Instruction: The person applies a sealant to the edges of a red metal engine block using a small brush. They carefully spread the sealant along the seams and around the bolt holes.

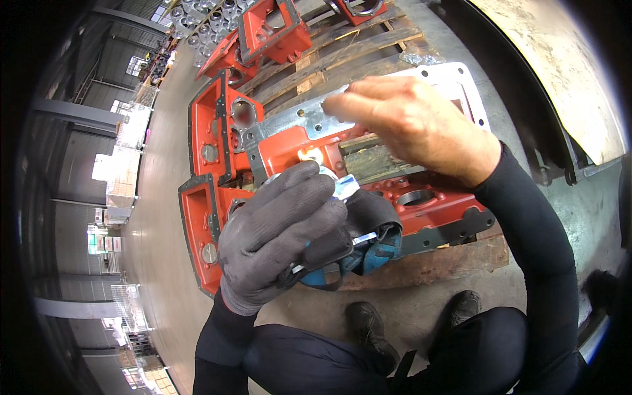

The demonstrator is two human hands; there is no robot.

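Observation:
My left hand point(280, 227), in a dark grey knit glove, is closed round a black and blue object point(375, 253) with pale metallic edges. The fingers cover much of it, so its exact kind cannot be made out. A small white and blue piece point(345, 187) shows by the fingertips. My bare right hand point(411, 122) is above a flat silver metal flange point(309, 118), its fingers stretched to the left and blurred at the tips, with nothing visible in them. Under both hands lies a large red cast housing point(286, 153) with bolt holes and openings.
More red housings point(210, 131) stand to the left and at the far end point(273, 29). They rest on a wooden pallet point(329, 52). Silver metal parts point(210, 26) are stacked beyond. My shoes point(372, 329) are on the floor before the pallet. A pale-topped surface point(559, 72) runs along the right.

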